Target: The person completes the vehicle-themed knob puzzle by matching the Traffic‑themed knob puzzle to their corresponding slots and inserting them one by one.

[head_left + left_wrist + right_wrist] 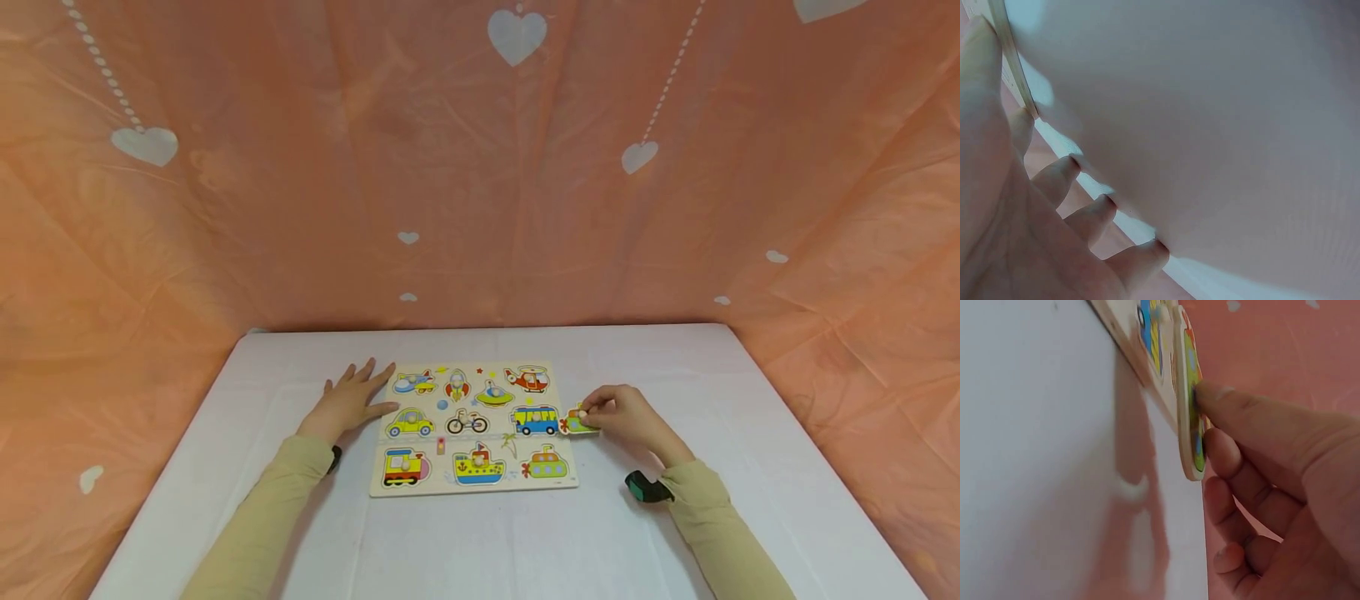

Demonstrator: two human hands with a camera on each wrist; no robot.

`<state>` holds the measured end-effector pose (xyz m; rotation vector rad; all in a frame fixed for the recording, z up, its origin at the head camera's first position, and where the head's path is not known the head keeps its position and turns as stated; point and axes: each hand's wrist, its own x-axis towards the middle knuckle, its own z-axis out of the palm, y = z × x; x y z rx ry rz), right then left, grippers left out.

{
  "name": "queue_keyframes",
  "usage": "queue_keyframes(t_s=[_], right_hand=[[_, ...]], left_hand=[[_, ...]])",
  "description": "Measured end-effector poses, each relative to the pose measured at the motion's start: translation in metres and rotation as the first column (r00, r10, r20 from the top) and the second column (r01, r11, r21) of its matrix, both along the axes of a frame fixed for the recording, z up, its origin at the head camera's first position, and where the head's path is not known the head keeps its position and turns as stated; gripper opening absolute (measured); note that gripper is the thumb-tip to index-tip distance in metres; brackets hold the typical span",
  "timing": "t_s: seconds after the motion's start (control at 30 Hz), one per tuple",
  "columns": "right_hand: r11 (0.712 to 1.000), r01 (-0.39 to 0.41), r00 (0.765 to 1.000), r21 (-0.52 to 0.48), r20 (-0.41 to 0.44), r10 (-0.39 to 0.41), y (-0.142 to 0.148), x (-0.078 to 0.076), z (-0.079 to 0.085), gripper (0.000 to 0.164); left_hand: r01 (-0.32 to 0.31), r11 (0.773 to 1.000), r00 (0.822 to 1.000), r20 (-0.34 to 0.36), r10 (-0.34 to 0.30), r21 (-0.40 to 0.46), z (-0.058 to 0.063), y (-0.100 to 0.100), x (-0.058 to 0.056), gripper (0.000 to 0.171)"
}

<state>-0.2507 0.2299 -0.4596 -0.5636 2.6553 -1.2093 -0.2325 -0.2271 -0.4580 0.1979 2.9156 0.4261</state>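
A wooden vehicle puzzle board (pixel 480 493) lies flat on the table. My right hand (pixel 622 417) pinches the knob of a green submarine puzzle piece (pixel 576 422), which it holds above the table at the board's right edge. In the right wrist view the piece (pixel 1190 406) is seen edge-on, raised from the white surface. Below it on the board shows a printed submarine (pixel 546 463) without a knob. With fingers spread, my left hand (pixel 347 407) rests at the board's upper left, thumb and index fingertip on its edge; the other fingertips touch the table.
Knobbed pieces sit in the board, among them a bus (pixel 536 421), a ship (pixel 478 467) and a train (pixel 405 468). The white table (pixel 465 550) reaches back to an orange curtain (pixel 480 167) with pale hearts, which also hangs along both sides.
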Motion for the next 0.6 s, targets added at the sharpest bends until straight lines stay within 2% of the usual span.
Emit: queue_keyframes(t_s=[0.3,0.6], right_hand=[[0.998,-0.054,0.998,-0.009,0.018,0.054,-0.014,0.015,0.001,0.008],[0.992,-0.121,0.992,-0.044,0.027,0.122,-0.024,0.024,-0.001,0.010]], left_hand=[[-0.012,1.000,1.000,0.025,0.012,0.001,-0.001,0.001,0.000,0.081],[-0.015,1.000,1.000,0.020,0.015,-0.010,-0.001,0.000,-0.001,0.083]])
